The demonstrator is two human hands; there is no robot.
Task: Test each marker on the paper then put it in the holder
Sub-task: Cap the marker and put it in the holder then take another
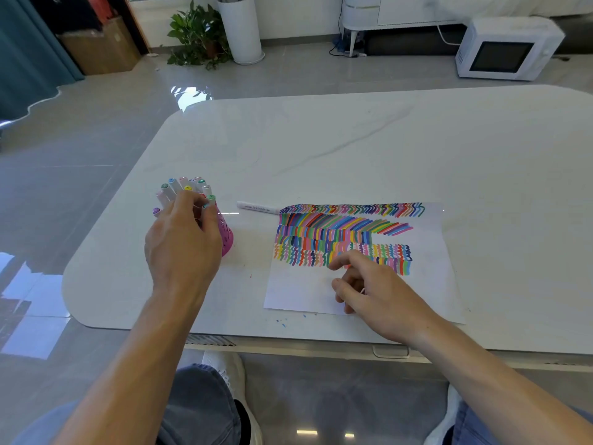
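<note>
Left hand (183, 239) is over the pink holder (227, 236), grip curled round the bunch of markers (187, 187) standing caps-up at its mouth. Can't tell if it pinches one marker or just steadies the lot. Holder sits on the surface (353, 139), well left of the paper, and it's packed and fanned out. One loose marker (256, 207) lies flat between holder and paper, capped as far as I can tell, its right end just at the sheet's top left corner. Paper (426, 284) is covered in rows of test strokes across the upper half, with the lower part bare. Right hand (372, 292) hovers low over the sheet's near half, fingers loosely curled, grip released, no marker in it that I can see. Read: a tested marker is going into the holder, or has just gone in. Probably near the end, since only the one loose marker is left out. Next move: take the loose marker, uncap, stroke on the bare lower part, recap, find a gap in that crowded holder. Tight fit, so steady the holder while pushing in.
</note>
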